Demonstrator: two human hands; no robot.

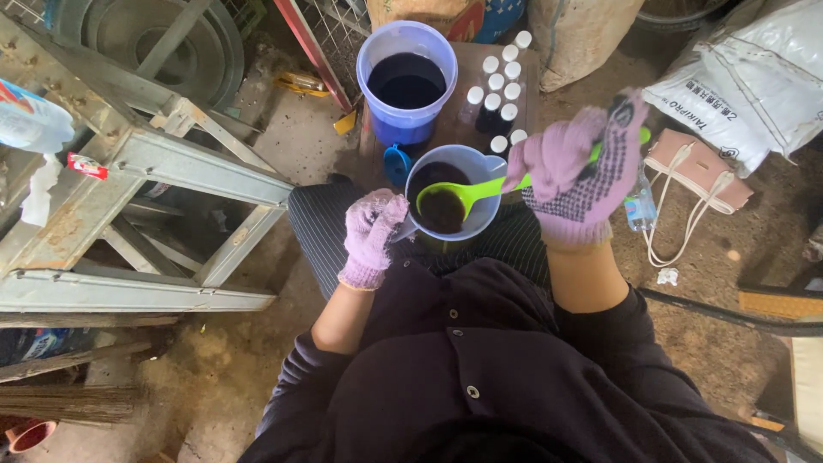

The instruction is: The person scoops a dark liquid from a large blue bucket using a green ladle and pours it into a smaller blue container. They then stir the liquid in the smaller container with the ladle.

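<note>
Pink knitted gloves cover both hands. The right hand (576, 176) closes around the handle of a bright green ladle (467, 195), whose bowl, full of dark liquid, hangs just over the mouth of a pale jug (480, 225). The left hand (374, 233) is curled at the jug's left side, beside its handle; how tightly it holds cannot be told. The jug rests on the person's lap, over striped dark cloth, and holds the same dark liquid.

Beyond the jug stands a low brown board (452, 129). On its left part sits a blue bucket (405, 81) filled with dark liquid. Along its right edge stands a cluster of small white-capped bottles (501, 90), some dark inside. A small blue funnel (395, 165) lies at the board's near edge, just beside the jug.

Left of the person leans a grey metal frame (163, 184). To the right, on the dirt floor, lie a white printed sack (746, 86) and a pink bag (699, 167) with white cords.
</note>
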